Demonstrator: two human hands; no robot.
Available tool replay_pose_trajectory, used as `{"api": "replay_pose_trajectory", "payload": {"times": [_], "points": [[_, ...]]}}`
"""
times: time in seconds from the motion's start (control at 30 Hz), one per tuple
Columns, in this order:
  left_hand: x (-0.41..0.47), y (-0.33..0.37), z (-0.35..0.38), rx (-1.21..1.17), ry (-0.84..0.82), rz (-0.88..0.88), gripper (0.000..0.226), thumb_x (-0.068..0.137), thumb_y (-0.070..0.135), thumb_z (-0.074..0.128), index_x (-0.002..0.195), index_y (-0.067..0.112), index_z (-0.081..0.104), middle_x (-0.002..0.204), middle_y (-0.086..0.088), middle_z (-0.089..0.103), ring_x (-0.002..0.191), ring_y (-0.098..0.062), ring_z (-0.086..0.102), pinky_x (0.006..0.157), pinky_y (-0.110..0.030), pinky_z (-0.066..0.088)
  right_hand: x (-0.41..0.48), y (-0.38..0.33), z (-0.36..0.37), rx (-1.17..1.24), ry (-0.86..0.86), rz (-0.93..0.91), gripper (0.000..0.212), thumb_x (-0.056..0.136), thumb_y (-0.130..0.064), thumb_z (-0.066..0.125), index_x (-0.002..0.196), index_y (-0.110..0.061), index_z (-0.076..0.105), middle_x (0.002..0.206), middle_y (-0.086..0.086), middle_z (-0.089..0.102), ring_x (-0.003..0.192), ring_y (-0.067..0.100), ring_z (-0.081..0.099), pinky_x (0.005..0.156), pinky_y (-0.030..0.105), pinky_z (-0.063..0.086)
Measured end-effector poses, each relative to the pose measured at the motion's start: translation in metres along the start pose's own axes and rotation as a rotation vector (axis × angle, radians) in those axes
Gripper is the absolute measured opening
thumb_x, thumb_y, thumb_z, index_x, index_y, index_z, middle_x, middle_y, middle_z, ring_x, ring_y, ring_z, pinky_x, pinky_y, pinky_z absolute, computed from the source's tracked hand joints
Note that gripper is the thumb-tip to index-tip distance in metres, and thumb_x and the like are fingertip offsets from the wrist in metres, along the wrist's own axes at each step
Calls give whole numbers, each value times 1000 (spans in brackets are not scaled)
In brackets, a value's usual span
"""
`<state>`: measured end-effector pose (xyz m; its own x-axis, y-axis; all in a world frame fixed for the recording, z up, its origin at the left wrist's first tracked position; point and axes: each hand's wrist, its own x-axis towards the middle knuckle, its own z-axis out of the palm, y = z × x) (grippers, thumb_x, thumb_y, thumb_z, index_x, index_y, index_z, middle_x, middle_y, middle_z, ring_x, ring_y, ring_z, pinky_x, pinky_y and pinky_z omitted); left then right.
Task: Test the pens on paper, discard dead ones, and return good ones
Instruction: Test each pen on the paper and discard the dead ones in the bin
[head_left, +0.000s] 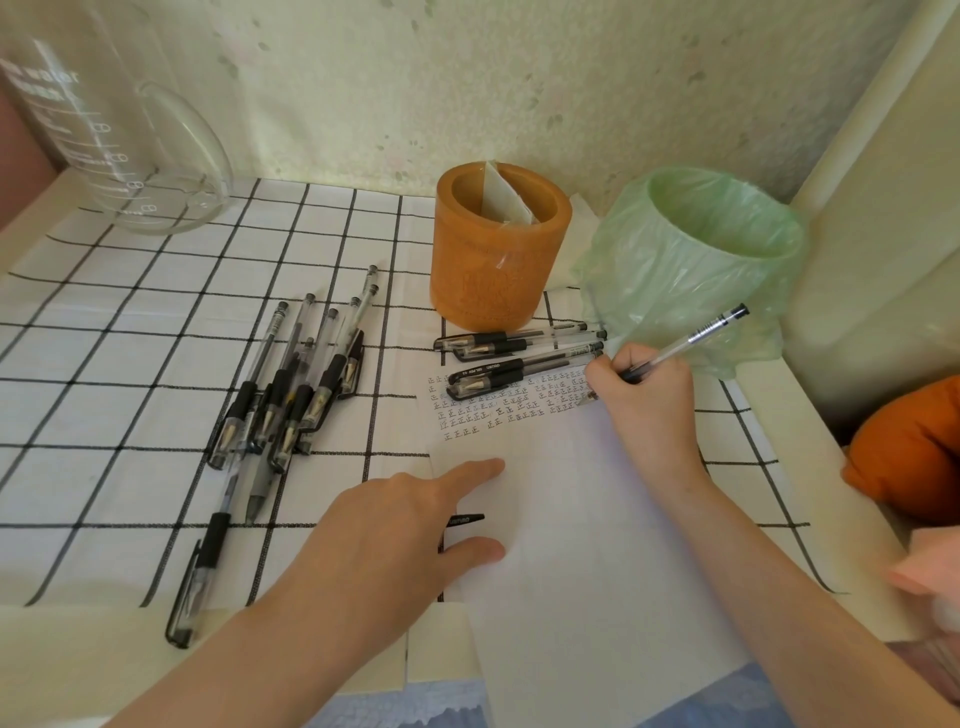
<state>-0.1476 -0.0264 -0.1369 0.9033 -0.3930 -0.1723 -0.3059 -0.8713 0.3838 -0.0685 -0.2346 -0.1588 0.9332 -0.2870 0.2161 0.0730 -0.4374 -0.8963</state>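
My right hand (647, 387) holds a clear black-ink pen (698, 336) in a writing grip, its tip on the white paper (571, 519) near rows of small test marks (498, 405). My left hand (410, 519) presses flat on the paper's left edge, with a black pen cap (467, 519) showing between its fingers. Several capped pens (296, 384) lie piled to the left. Several more pens (519, 358) lie across the paper's top. An orange pen holder (501, 254) stands behind them, and a bin lined with a green bag (711, 249) is at the right.
A large glass beaker (119, 156) stands at the back left on the checked tablecloth (130, 338). One pen (200, 577) lies alone near the front left edge. An orange cushion (914, 452) sits at the right, beyond the table. A wall closes the back.
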Motion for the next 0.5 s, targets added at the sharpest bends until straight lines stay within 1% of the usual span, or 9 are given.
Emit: {"api": "replay_pose_trajectory", "payload": {"times": [0.03,0.13,0.27,0.33,0.43,0.5], "points": [[0,0,0,-2,-1,0,57,86,60,43,136,56,16,58,9,40,56,-8,39,51,-15,30,0,0,0,0,0,0,36,80,1,59,53,-5,35,52,2,25,49,8,22,45,16,20],[0,-1,1,-7,-1,2,57,86,60,43,136,56,16,59,9,38,58,-9,39,50,-14,29,0,1,0,2,10,-3,33,80,1,59,55,5,38,54,9,28,52,10,24,45,17,20],[-1,-1,1,-6,4,5,57,86,60,42,136,55,15,59,10,38,55,-6,38,49,-14,29,0,0,0,-5,8,-18,34,81,0,59,58,11,38,55,10,29,53,11,25,46,18,20],[-1,-1,1,-9,-1,3,57,86,60,42,136,56,15,58,9,38,53,-5,37,49,-14,29,-1,0,0,-8,7,-26,35,82,0,58,57,9,36,55,9,28,52,9,24,47,18,20],[0,0,0,-6,-2,2,57,86,60,43,136,56,16,58,9,38,54,-5,38,48,-15,29,0,0,0,-8,11,-24,35,81,-1,58,54,1,36,53,6,28,52,8,24,47,20,20],[1,0,1,-6,1,1,57,86,60,43,136,55,16,58,9,38,55,-7,38,49,-15,29,0,1,0,-1,10,-18,35,81,-1,59,54,0,37,52,5,28,51,8,24,47,19,21]]}}
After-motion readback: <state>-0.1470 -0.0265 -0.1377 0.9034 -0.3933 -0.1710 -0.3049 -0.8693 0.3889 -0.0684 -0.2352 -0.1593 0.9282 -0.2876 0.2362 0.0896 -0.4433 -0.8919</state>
